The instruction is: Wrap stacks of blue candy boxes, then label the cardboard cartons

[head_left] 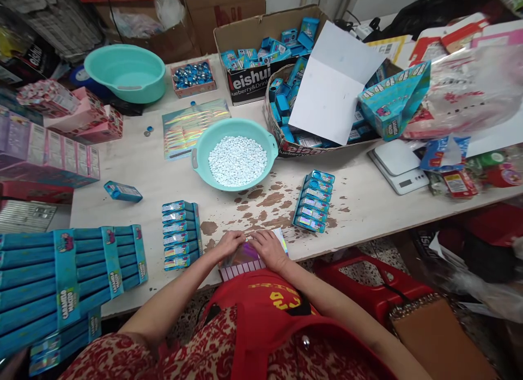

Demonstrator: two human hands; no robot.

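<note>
Left hand (230, 245): fingertips drawn together at the sheet's far edge; whether something is pinched between them cannot be told.
Right hand (267, 250): laid over the sheet, fingers bent toward the left fingertips; its hold, too, cannot be made out.
Holographic sheet (244, 256): at the near edge of the table (139, 151), beneath the hands, against the red apron (261, 293); pale strips show along its near side.
Step in hand: seemingly working at the sheet's far edge, perhaps lifting or separating a piece; the fingers hide the detail.
Next move: probably calls for one hand steadying the sheet while the other takes a fine fingertip grip.
Blue containers: one upright-backed row in a left tray (198, 227) near the left forearm, another in a right tray (299, 201) beyond the right hand; a lone blue container (123, 191) lies farther left.
Mint bowl (203, 151): ahead of the hands, holding white tablets (239, 162).
Second holographic sheet (180, 130): partly behind that bowl.
Far side: a shallow box (195, 90) of caps and two cartons of blue containers; a kitchen scale (400, 167) at right.
In the way: the hands and apron crowd the sheet; the trays flank it, apart from the fingers.
</note>
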